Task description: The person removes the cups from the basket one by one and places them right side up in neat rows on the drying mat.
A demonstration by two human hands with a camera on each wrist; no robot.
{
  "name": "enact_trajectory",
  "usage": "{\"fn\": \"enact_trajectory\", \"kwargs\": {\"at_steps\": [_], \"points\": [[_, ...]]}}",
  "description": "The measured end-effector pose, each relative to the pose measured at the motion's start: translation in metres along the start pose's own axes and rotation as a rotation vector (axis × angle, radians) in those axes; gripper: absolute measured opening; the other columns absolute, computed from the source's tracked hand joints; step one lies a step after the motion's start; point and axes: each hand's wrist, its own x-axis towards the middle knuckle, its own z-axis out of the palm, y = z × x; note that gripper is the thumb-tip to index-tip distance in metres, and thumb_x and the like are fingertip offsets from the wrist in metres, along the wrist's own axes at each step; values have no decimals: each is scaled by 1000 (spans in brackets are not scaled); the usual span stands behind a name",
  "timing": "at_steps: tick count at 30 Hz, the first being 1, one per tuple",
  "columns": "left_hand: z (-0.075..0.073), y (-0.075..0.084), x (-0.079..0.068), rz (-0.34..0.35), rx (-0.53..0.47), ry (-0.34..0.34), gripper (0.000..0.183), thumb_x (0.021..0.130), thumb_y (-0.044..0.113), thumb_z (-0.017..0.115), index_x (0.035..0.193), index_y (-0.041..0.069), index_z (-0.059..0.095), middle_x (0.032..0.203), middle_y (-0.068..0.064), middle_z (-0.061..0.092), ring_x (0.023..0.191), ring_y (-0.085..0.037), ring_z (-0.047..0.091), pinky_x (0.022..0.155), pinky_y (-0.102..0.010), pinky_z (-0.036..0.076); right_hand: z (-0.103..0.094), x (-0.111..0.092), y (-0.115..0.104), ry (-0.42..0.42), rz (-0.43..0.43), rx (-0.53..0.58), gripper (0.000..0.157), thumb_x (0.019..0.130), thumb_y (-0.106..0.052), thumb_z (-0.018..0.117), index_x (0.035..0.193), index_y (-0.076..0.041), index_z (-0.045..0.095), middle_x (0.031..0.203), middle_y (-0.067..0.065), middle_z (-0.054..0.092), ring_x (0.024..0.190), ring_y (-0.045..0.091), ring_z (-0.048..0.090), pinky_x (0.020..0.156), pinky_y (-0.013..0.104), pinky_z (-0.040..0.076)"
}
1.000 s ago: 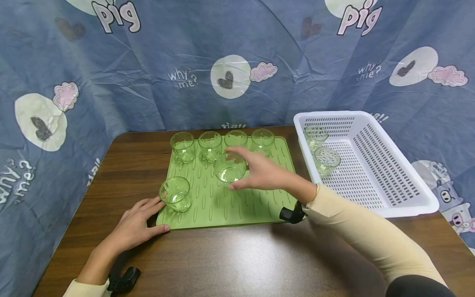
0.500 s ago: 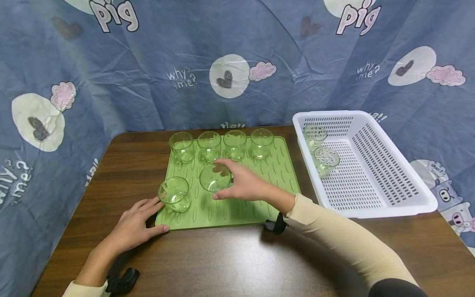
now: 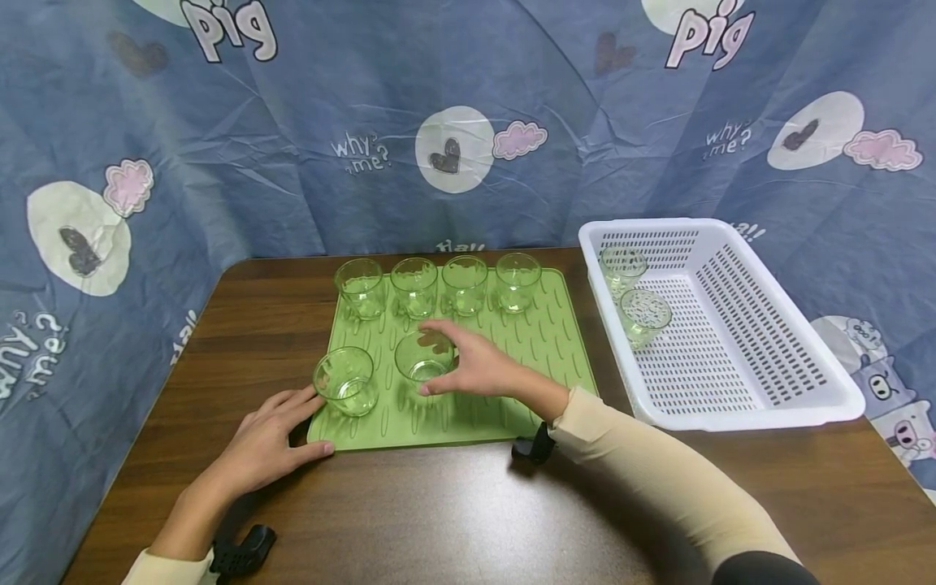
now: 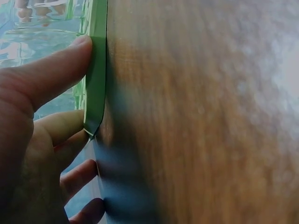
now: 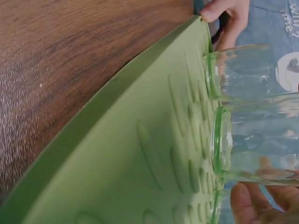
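My right hand (image 3: 475, 361) grips a clear drinking glass (image 3: 418, 367) between thumb and fingers, upright over the front part of a green ribbed mat (image 3: 483, 414). In the right wrist view, that glass (image 5: 252, 135) has its base right at the mat's surface. My left hand (image 3: 270, 443) rests at the mat's front left corner, thumb on its front edge and fingers spread along the left side. Beside those fingertips stands another glass (image 3: 347, 386). In the left wrist view, the thumb (image 4: 60, 70) lies against the mat's edge (image 4: 96, 70).
Several glasses stand in a row along the mat's back edge, from a left one (image 3: 361, 291) to a right one (image 3: 518, 284). To the right, a white perforated basket (image 3: 753, 418) holds two glasses, one rear (image 3: 621, 272), one front (image 3: 643, 321). A patterned blue cloth (image 3: 292, 195) hangs behind.
My right hand has carried its glass left and toward the front of the mat, then slowed and lowered it close to the surface. The left hand has stayed put.
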Motion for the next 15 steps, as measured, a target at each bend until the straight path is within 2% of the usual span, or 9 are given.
{"fn": "enact_trajectory", "kwargs": {"at_steps": [9, 15], "points": [[-1, 1, 0, 0, 13, 1, 78, 83, 53, 74, 142, 7, 55, 152, -22, 45, 137, -44, 38, 96, -73, 34, 8, 5, 2, -32, -8, 78, 95, 76, -23, 87, 154, -16, 33, 147, 5, 53, 119, 23, 62, 101, 35, 51], [0, 1, 0, -2, 19, 0, 78, 83, 53, 74, 142, 7, 55, 152, -22, 46, 137, -43, 38, 96, -73, 34, 12, 6, 3, -44, -16, 87, 95, 76, -22, 87, 154, -15, 33, 147, 6, 53, 120, 23, 62, 101, 34, 51]]}}
